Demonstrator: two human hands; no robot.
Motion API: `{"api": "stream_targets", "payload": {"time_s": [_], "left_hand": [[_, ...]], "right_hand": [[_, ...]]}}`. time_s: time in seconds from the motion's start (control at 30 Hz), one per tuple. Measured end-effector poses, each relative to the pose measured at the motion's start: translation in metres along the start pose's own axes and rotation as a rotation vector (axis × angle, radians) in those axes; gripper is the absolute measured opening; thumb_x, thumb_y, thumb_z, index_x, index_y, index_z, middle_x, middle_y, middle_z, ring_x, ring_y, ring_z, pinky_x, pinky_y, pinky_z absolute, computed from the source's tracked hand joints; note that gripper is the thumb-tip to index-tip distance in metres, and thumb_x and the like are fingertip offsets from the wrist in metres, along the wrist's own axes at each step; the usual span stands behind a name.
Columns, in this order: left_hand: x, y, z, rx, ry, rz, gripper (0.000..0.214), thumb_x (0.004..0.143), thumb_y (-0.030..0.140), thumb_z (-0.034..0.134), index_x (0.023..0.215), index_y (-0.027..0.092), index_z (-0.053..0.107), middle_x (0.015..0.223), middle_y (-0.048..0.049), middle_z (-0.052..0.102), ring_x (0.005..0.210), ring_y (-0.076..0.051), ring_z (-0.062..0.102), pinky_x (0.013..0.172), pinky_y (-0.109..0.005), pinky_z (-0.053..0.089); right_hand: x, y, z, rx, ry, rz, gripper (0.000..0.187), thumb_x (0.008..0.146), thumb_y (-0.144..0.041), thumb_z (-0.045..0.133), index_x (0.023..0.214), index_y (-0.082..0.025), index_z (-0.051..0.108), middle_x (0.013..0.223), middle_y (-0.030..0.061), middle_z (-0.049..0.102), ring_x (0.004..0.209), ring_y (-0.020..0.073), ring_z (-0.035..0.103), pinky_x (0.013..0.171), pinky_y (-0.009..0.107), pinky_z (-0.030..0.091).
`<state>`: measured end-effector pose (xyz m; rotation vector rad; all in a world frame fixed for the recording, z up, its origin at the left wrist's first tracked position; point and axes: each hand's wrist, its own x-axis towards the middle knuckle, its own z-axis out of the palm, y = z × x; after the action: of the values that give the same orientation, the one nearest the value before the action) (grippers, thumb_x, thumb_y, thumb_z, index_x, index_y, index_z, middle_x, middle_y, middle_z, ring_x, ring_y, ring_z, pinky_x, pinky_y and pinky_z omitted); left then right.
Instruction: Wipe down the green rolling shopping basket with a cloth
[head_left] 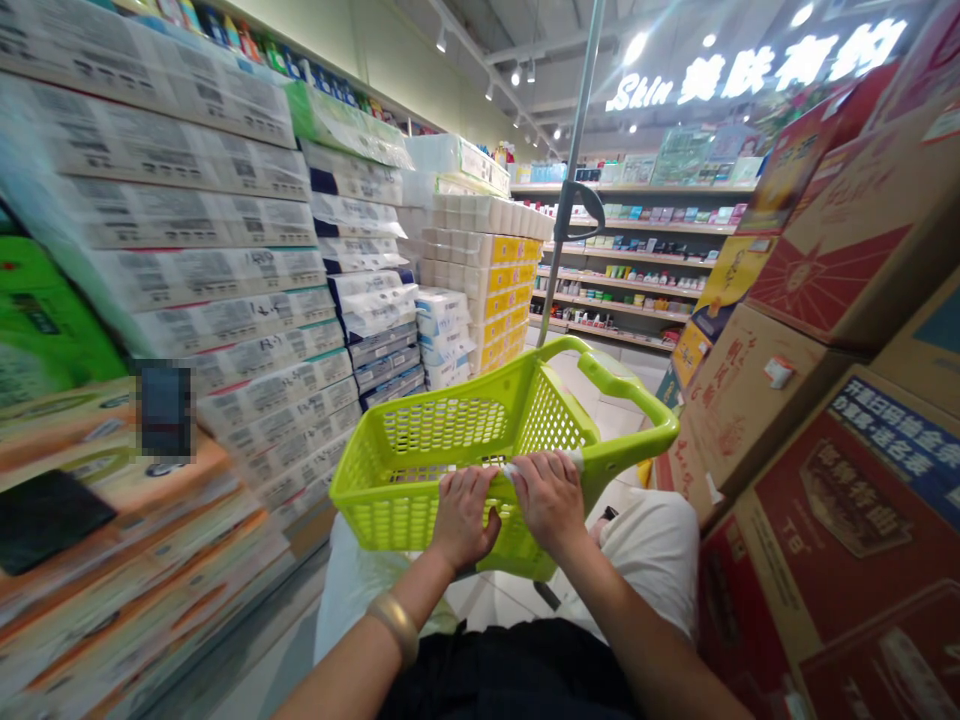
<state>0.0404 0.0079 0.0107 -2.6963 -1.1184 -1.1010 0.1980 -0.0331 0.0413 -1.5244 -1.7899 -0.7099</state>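
Note:
A lime-green plastic shopping basket (420,440) with a perforated body sits in front of me, tilted, with nothing visible inside it. My left hand (463,515) grips its near rim, fingers curled over the edge; a gold bangle is on that wrist. Right beside it, my right hand (550,497) also holds the near rim, fingers wrapped round it. The basket's long green handle (626,385) arches away to the right.
Stacked packs of tissue and paper rolls (225,260) fill the shelves on the left. Brown and red cardboard boxes (832,420) are piled close on the right. A metal pole (570,170) stands ahead, and product shelves (637,260) line the far end of the aisle.

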Motion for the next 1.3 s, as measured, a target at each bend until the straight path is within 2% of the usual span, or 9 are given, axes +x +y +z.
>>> {"api": "stream_targets", "payload": {"time_s": [0.17, 0.3, 0.47, 0.6, 0.77, 0.93, 1.17, 1.3], "left_hand": [[0.002, 0.004, 0.0, -0.003, 0.003, -0.02, 0.053, 0.071, 0.021, 0.052, 0.123, 0.019, 0.047, 0.107, -0.008, 0.057, 0.102, -0.026, 0.048, 0.093, -0.042, 0.032], [0.002, 0.004, 0.003, -0.005, 0.0, -0.021, 0.056, 0.069, 0.019, 0.053, 0.125, 0.019, 0.047, 0.107, -0.0076, 0.057, 0.102, -0.025, 0.047, 0.094, -0.041, 0.031], [0.002, 0.003, 0.002, -0.018, 0.003, -0.015, 0.056, 0.069, 0.019, 0.053, 0.125, 0.019, 0.046, 0.107, -0.0074, 0.057, 0.102, -0.025, 0.047, 0.093, -0.04, 0.031], [0.001, 0.004, 0.003, 0.008, 0.008, -0.023, 0.056, 0.068, 0.02, 0.053, 0.125, 0.02, 0.047, 0.107, -0.0073, 0.057, 0.101, -0.025, 0.048, 0.092, -0.04, 0.031], [0.001, 0.006, 0.004, 0.023, 0.022, -0.052, 0.056, 0.068, 0.021, 0.053, 0.124, 0.02, 0.048, 0.104, -0.0078, 0.057, 0.1, -0.026, 0.047, 0.091, -0.042, 0.031], [0.0, 0.006, 0.002, 0.03, 0.03, -0.05, 0.052, 0.069, 0.021, 0.052, 0.121, 0.018, 0.049, 0.104, -0.0086, 0.057, 0.1, -0.027, 0.047, 0.092, -0.042, 0.031], [0.0, 0.002, 0.004, 0.023, 0.044, -0.022, 0.048, 0.074, 0.028, 0.05, 0.122, 0.019, 0.047, 0.105, -0.0091, 0.057, 0.1, -0.027, 0.048, 0.091, -0.043, 0.032], [-0.003, -0.002, 0.006, 0.027, 0.048, -0.003, 0.046, 0.076, 0.031, 0.048, 0.12, 0.017, 0.047, 0.105, -0.01, 0.057, 0.1, -0.027, 0.048, 0.091, -0.043, 0.033]], "right_hand": [[0.002, 0.041, -0.025, -0.063, 0.02, 0.001, 0.018, 0.095, -0.029, 0.044, 0.1, -0.024, 0.061, 0.093, 0.0028, 0.065, 0.099, 0.0198, 0.051, 0.102, 0.035, 0.026], [0.009, 0.079, -0.045, -0.134, 0.087, 0.033, 0.02, 0.094, -0.029, 0.043, 0.094, -0.022, 0.063, 0.092, 0.0034, 0.066, 0.097, 0.0199, 0.053, 0.101, 0.036, 0.027], [0.016, 0.132, -0.066, -0.191, 0.191, 0.086, 0.026, 0.093, -0.028, 0.041, 0.084, -0.019, 0.063, 0.083, 0.006, 0.063, 0.089, 0.0214, 0.052, 0.091, 0.035, 0.034], [0.018, 0.147, -0.068, -0.126, 0.241, 0.114, 0.028, 0.093, -0.028, 0.038, 0.083, -0.018, 0.062, 0.083, 0.0082, 0.061, 0.089, 0.0223, 0.052, 0.088, 0.035, 0.038], [0.017, 0.123, -0.055, -0.172, 0.298, 0.178, 0.027, 0.093, -0.028, 0.039, 0.079, -0.018, 0.06, 0.08, 0.0074, 0.059, 0.087, 0.0224, 0.05, 0.093, 0.039, 0.036], [0.012, 0.075, -0.04, -0.18, 0.199, 0.167, 0.022, 0.093, -0.027, 0.042, 0.084, -0.02, 0.061, 0.084, 0.0047, 0.061, 0.092, 0.0213, 0.05, 0.102, 0.04, 0.028], [0.005, -0.007, 0.001, -0.045, 0.047, 0.091, 0.018, 0.093, -0.027, 0.044, 0.084, -0.023, 0.059, 0.081, 0.0033, 0.059, 0.09, 0.0204, 0.048, 0.1, 0.037, 0.028], [0.004, -0.023, 0.013, -0.022, 0.029, 0.072, 0.017, 0.094, -0.028, 0.044, 0.086, -0.023, 0.059, 0.08, 0.0029, 0.059, 0.087, 0.0202, 0.048, 0.098, 0.036, 0.027]]}}
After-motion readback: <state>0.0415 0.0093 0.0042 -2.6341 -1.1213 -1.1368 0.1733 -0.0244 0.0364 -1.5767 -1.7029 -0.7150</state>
